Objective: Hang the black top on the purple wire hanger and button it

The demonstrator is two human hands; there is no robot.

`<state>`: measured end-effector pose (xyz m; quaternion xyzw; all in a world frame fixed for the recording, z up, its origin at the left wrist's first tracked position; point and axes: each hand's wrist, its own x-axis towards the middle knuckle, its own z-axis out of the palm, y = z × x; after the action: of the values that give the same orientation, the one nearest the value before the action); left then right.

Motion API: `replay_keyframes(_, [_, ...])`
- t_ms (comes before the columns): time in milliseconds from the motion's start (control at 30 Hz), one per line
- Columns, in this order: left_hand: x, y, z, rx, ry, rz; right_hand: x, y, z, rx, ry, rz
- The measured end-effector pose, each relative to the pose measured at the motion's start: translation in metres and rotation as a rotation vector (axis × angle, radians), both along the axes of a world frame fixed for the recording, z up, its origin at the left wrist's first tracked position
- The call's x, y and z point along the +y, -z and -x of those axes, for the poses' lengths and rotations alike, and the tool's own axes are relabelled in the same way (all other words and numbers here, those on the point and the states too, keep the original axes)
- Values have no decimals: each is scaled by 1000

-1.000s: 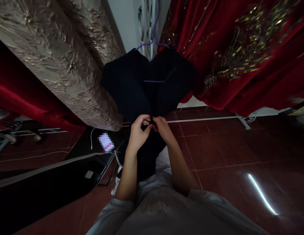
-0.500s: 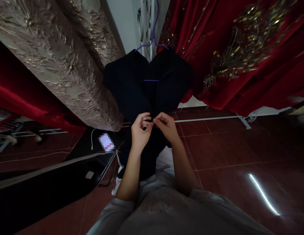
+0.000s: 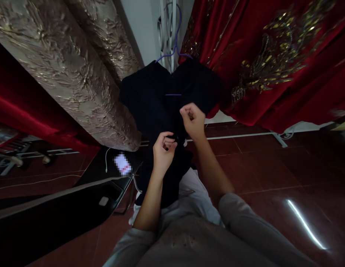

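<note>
Dark garment on hanger: slipping cloth and poor contrast are the main risks

Dark garment (image 3: 150,100) hangs mid-view on a purple hanger (image 3: 176,39), front edges towards the wearer, lower part dropping between the forearms. Left hand (image 3: 164,151) is at the front edge, fingers curled, thumb close to them; can't tell if cloth is pinched. Right hand (image 3: 193,120) is higher, in front of the garment's chest, fingers bunched with tips together; anything tiny between them doesn't show.

Risks, my judgement: if the left hand's hold is loose or missing, the front edge could slide off and the two edges end up uneven. Near-black cloth in dim light makes small details hard to see, so a misplaced fingertip is likely. Nothing visible braces the garment from below, so a sharp pull could swing it or drag a shoulder off the hanger. Right hand is well apart from the left; if it does hold something fine, that could snag the chest fabric or the sequinned red fabric (image 3: 272,100) nearby. Beige textured fabric (image 3: 86,81) crowds the other side, could rub. White cable (image 3: 106,163) on the black surface (image 3: 96,167) might catch a swinging hem.
</note>
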<state>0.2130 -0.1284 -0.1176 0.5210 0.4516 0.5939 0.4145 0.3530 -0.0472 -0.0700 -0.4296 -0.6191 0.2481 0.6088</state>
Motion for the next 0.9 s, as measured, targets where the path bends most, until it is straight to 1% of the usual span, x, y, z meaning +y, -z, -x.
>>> replay_keyframes(67, [1, 2, -2, -46, -22, -3, 10, -18, -9, -40, -70, -1])
replay_keyframes(100, [1, 3, -3, -67, -31, -10, 8, -24, -13, -68, -122, 23])
replay_keyframes(167, [2, 1, -5, -98, -49, -30, -6, -23, -17, -116, -223, 102])
replay_keyframes(233, [1, -1, -7, -106, -53, -46, -29, -7, -15, -103, -278, 203])
replay_keyframes(333, [-1, -3, -7, -74, -32, -60, -59, 25, -9, 23, -243, 329])
replay_keyframes(400, [-1, -3, -6, -52, -39, -66, -68, 39, -4, 82, -207, 349])
replay_keyframes(467, [-2, -2, -3, -36, -62, -73, -69, 42, -1, 86, -201, 331])
replay_keyframes(533, [-2, -2, 0, -16, -77, -88, -68, 39, 1, 82, -209, 313])
replay_keyframes(600, [-2, -1, 2, 11, -73, -102, -67, 35, 3, 104, -241, 325])
replay_keyframes(700, [-2, 1, 2, 12, -71, -122, -68, 34, 6, 207, -326, 406])
replay_keyframes(767, [0, 2, 2, -21, -74, -139, -64, 33, 9, 290, -353, 461])
replay_keyframes(833, [4, 5, 1, -42, -74, -154, -52, 25, 12, 381, -350, 479])
replay_keyframes(900, [13, 10, 0, -22, -73, -155, -28, 5, 13, 479, -346, 466])
